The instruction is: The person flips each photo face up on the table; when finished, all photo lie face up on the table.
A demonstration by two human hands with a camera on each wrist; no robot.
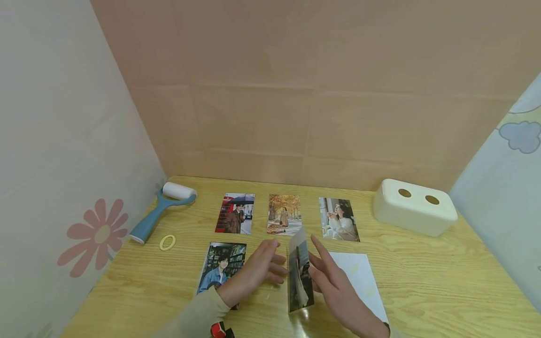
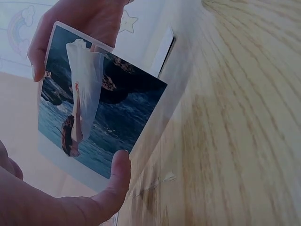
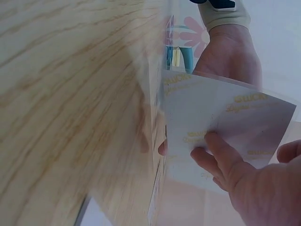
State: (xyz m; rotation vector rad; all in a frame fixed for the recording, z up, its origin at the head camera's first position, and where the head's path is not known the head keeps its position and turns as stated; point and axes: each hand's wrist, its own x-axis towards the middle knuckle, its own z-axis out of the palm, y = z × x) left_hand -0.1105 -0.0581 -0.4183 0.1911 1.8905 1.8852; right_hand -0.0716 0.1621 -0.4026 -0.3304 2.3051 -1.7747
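A printed photo of a figure in a white dress by dark water stands upright between my two hands. Its picture side faces my left hand, whose loosely extended fingers are at its face; the left wrist view has a fingertip by its edge. My right hand lays fairly straight fingers against the white back, with the thumb off to one side. Yellow lettering covers that back. Whether the photo's lower edge touches the table cannot be told. Under the left forearm lies a photo of a person by bookshelves, partly covered.
Behind the hands lie photos of an umbrella, an autumn path and a window seat. A white sheet is by the right hand. A lint roller and yellow ring are left, a cream box right.
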